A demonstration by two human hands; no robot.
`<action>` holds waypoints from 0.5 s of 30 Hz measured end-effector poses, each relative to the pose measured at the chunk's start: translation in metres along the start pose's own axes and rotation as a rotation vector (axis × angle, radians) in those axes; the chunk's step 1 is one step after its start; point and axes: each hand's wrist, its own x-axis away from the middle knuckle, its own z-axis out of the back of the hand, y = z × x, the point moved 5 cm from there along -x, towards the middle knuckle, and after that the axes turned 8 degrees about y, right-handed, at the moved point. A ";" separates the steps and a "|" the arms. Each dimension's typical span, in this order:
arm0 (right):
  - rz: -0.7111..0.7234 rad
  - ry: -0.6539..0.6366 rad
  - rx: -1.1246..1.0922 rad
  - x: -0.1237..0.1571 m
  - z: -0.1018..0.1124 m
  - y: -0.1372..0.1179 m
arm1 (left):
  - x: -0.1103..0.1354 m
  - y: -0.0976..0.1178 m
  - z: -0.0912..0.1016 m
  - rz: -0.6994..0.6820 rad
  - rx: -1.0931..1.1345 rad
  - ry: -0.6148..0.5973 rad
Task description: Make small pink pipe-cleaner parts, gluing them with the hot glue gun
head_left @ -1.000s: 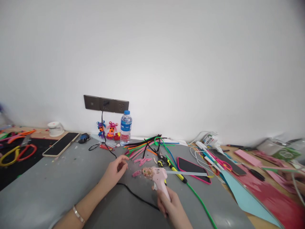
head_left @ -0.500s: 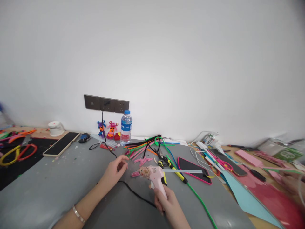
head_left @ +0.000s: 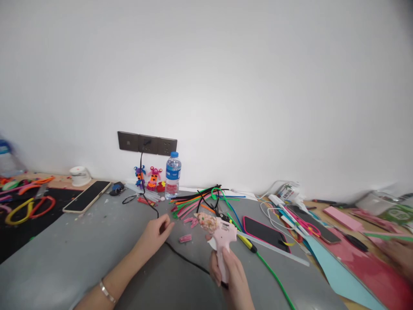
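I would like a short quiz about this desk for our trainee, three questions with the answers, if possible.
1. Which hand is gripping the glue gun?
2. True or false: the bottle beside the small figures has a blue cap.
3. In the picture, the pink-rimmed phone lies: A) left of the glue gun; B) right of the glue gun.

Key: 1. The right hand. 2. True. 3. B.
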 end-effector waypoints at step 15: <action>0.209 -0.449 0.190 -0.016 -0.177 -0.057 | 0.068 0.010 0.022 -0.029 -0.412 -0.136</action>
